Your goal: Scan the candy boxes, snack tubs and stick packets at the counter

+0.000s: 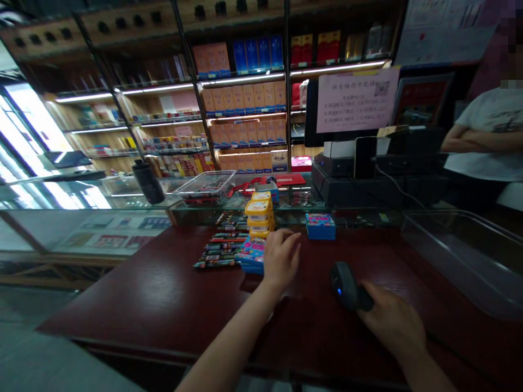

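Observation:
My right hand (394,321) is wrapped round the handle of a dark handheld barcode scanner (345,283), which shows a small blue light. The scanner is held above the brown table. My left hand (281,258) is beside a stack of blue printed boxes (252,255), covering its right side; its fingers are loosely bent and apart, with nothing visible in them. Whether it touches the boxes I cannot tell. Behind them rises a pile of yellow-lidded tubs (259,213). Pen-like sticks in dark wrappers (220,254) lie in a row to the left. Another blue stack (321,226) sits farther right.
A clear plastic bin (461,261) stands at the right. A glass counter behind the table carries a transparent tray (208,185), a black bottle (147,182) and a monitor with a pink notice (355,103). A person with folded arms (486,136) is at the right.

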`<state>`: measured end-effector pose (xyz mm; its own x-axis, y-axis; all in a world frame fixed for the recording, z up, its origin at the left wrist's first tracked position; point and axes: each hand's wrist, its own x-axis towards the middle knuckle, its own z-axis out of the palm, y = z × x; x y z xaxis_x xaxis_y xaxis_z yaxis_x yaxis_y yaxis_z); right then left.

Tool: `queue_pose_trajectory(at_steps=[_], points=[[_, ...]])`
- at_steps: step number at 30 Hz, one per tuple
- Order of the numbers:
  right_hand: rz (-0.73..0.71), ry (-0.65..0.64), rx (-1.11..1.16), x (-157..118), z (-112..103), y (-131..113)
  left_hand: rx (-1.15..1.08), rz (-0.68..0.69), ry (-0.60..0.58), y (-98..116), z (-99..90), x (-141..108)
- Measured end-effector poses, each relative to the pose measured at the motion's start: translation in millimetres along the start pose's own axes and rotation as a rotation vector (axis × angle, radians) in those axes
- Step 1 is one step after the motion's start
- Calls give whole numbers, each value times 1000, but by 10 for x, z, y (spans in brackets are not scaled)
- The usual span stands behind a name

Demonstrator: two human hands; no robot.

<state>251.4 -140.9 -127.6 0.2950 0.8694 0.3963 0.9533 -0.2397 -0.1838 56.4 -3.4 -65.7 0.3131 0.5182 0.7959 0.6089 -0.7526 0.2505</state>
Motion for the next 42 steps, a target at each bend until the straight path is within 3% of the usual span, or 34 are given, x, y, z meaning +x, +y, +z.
queue_pose_trajectory(at_steps=[4, 10, 16, 21, 23, 25, 28, 32, 36, 38, 40, 42], points=[[13, -13, -17, -5, -33, -17, 280, -91, 78, -205, -320, -316], [63, -123, -25, 5, -76, -50, 445, -211, 40, -400, -368, -584], [78, -68, -59, -21, -100, -104, 398, -91, 8, -524, -348, -586], [59, -86, -63, -9, -36, -57, 242, 20, 195, -601, -378, -624], [55, -57, -67, -12, -20, -50, 130, -1, 300, -604, -404, -627], [57, -39, -67, -18, -13, -47, 11, -96, 411, -597, -425, -617], [59, -72, -50, -16, -10, -28, -220, -363, 534, -592, -422, -590], [60, -76, 14, -4, -44, -32, -674, -734, 525, -611, -346, -563], [148, -30, 255, -6, -207, -203, -886, -857, 529, -633, -265, -558], [110, -48, 613, -15, -333, -342, -903, -865, 535, -635, -240, -563], [127, -110, 913, -30, -460, -486, -892, -857, 535, -632, -225, -569], [211, -261, 1072, -51, -561, -605, -871, -841, 529, -630, -213, -575]])
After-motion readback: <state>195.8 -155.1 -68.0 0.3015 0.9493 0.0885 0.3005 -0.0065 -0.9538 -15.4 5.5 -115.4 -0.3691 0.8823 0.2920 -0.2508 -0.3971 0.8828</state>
